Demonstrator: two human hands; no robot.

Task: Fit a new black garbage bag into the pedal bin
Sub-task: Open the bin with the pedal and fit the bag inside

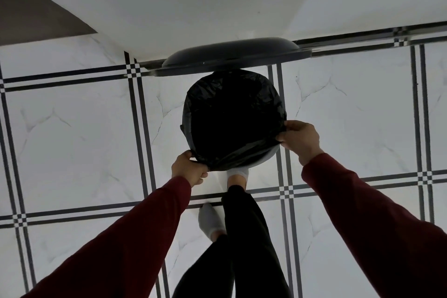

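The pedal bin [267, 155] is standing upright, mouth facing up, while the left hand [189, 167] and right hand [300, 139] are pinching the black garbage bag [234, 118] over its rim.

White marble-look floor tiles [79, 128] fill most of the frame, crossed by paired black lines that meet in small checkered squares [132, 69]. A white wall [193, 2] spans the top, with a grey-brown wedge [31, 14] in the upper left corner. Low in the centre are black trouser legs [244, 237] and grey socks [210, 221].
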